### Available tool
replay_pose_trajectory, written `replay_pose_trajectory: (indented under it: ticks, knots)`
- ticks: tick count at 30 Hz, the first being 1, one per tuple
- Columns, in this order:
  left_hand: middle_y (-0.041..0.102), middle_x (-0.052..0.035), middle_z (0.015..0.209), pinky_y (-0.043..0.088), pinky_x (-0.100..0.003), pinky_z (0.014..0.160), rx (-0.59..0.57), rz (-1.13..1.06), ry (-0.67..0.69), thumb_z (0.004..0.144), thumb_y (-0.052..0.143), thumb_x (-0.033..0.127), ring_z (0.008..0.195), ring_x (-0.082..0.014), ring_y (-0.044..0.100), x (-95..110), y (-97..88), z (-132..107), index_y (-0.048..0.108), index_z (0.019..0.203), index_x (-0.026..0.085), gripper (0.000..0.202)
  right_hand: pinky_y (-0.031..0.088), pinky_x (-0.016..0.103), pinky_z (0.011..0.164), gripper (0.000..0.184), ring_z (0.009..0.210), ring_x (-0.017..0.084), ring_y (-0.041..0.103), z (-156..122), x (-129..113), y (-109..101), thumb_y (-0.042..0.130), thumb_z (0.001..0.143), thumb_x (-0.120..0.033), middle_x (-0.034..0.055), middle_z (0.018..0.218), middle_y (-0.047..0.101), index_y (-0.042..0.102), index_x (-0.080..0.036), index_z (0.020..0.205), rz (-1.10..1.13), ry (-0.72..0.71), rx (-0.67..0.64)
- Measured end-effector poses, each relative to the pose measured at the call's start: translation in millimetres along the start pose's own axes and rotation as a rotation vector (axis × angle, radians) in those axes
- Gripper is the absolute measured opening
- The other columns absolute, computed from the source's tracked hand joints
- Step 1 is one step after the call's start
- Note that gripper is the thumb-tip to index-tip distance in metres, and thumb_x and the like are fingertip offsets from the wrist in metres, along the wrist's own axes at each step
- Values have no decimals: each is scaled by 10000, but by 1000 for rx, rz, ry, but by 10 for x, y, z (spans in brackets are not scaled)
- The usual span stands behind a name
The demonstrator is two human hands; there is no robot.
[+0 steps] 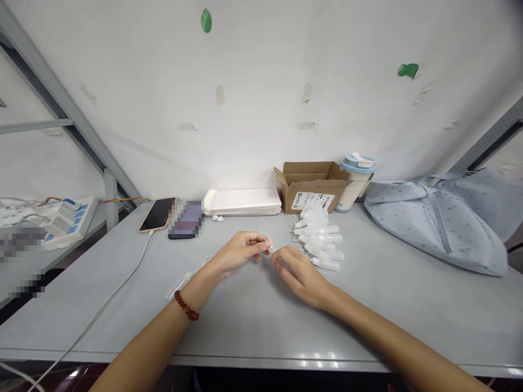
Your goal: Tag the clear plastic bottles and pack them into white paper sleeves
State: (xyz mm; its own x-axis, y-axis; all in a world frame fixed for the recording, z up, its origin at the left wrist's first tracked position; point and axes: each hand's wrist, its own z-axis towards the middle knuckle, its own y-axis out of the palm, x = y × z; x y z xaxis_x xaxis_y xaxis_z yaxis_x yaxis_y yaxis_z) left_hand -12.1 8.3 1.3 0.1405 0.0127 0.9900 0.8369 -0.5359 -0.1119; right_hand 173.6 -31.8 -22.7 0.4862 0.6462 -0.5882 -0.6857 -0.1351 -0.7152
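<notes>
Above the middle of the table, my left hand (245,250) is closed in a pinch on a small translucent white plastic piece (268,243). My right hand (300,275) is just to the right, its fingers curled together close to that piece; whatever it grips is too small to make out. Beside it on the right lies a row of several translucent white plastic tubes (322,238) with thin white cords at their left ends. Another clear plastic piece (178,286) rests on the table, partly hidden behind my left wrist.
Along the back stand a stack of white envelopes (243,201), an open cardboard box (290,198) and a lidded cup (351,188). A phone (158,214) on a white cable and a dark pouch-like item (186,220) lie left; a grey-blue cloth bag (433,218) lies right.
</notes>
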Motion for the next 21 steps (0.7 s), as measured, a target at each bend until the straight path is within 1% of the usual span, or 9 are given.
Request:
replay_pose_trajectory:
  ticks: [5,7,10,12,13,14,16,19,21]
  knots:
    - [620,-57,819,446,-264,689,35,-4,-2,744,624,394,788,-159,552,-13,1,8,653,805,142,261,389,292,689,128,742,150,491,25,-25,-47,348,881,-230,3,780,540,474,-217,862,314,229,63]
    - [625,-55,820,450,-285,738,53,-11,4,726,646,381,786,-160,554,-23,3,11,658,820,144,256,395,293,690,98,725,147,499,45,-22,-53,381,868,-268,-10,739,545,460,-219,838,521,346,79]
    - [636,-56,858,438,-319,815,71,-16,4,706,670,360,814,-171,566,-30,2,10,659,859,151,259,407,293,655,55,659,144,511,70,-2,-45,430,822,-271,-17,672,542,437,-216,821,915,501,87]
    - [642,-61,899,425,-328,849,78,-28,-6,687,691,338,870,-187,574,-27,-3,5,656,877,157,264,406,287,620,61,617,141,510,78,14,-36,454,797,-261,-16,645,532,432,-211,825,1116,562,85]
    - [644,-62,916,419,-328,860,79,-38,-12,678,701,324,901,-194,573,-23,-5,3,655,880,160,265,403,283,611,66,607,140,508,80,19,-33,462,789,-255,-15,638,530,432,-209,824,1171,577,84]
    - [646,-60,924,414,-325,869,81,-50,-17,669,710,312,924,-197,572,-18,-7,1,656,880,162,265,399,278,606,67,601,137,505,80,23,-33,467,785,-251,-15,635,531,433,-208,822,1195,581,83]
    - [647,-53,926,409,-316,876,75,-82,-21,667,714,304,929,-188,572,-9,-4,0,660,878,164,259,387,272,608,58,602,131,495,81,22,-40,465,790,-252,-16,640,541,435,-209,815,1171,560,79]
    - [641,-56,897,429,-301,844,41,-122,-5,730,653,359,868,-165,579,-8,17,10,662,843,146,241,376,280,646,59,636,132,489,81,1,-66,449,812,-272,-16,670,559,432,-215,808,990,499,78]
    - [629,-55,799,463,-286,742,41,-84,-18,774,591,418,758,-150,585,-23,37,20,647,766,127,297,368,288,669,73,658,136,484,76,-17,-80,439,826,-290,-21,678,558,423,-220,813,839,460,73]
